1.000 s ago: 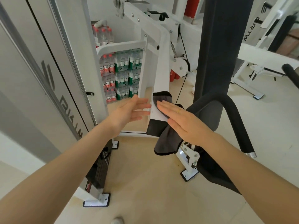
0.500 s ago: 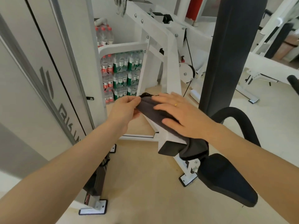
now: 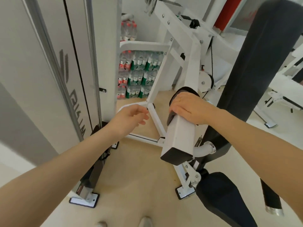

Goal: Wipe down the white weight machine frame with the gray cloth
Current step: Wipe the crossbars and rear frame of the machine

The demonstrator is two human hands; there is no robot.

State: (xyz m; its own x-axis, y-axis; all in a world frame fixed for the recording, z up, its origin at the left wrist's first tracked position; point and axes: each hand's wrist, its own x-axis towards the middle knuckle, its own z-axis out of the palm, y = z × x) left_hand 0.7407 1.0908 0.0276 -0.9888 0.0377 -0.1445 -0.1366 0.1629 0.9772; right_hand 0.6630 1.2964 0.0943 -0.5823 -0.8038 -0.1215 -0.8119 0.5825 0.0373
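Observation:
The white weight machine frame [image 3: 177, 138] runs as a square beam from the upper middle down to a black end cap at the centre. The gray cloth [image 3: 183, 91] is draped over that beam, showing above and to the left of my right hand [image 3: 188, 108]. My right hand grips the cloth around the beam, fingers curled over its left side. My left hand [image 3: 131, 117] hovers to the left of the beam, fingers loosely curled, holding nothing and touching nothing.
A gray weight-stack cover [image 3: 41, 76] stands at the left. Several shrink-wrapped packs of water bottles [image 3: 139, 74] are stacked behind the frame. A black upright pad [image 3: 262, 54] and black seat [image 3: 223, 200] are on the right. My shoes [image 3: 144, 222] show at the bottom edge.
My left hand has let go of the cloth and pulled away to the left. My right hand has wrapped the cloth round the beam, fingers curling over it. The view has moved closer.

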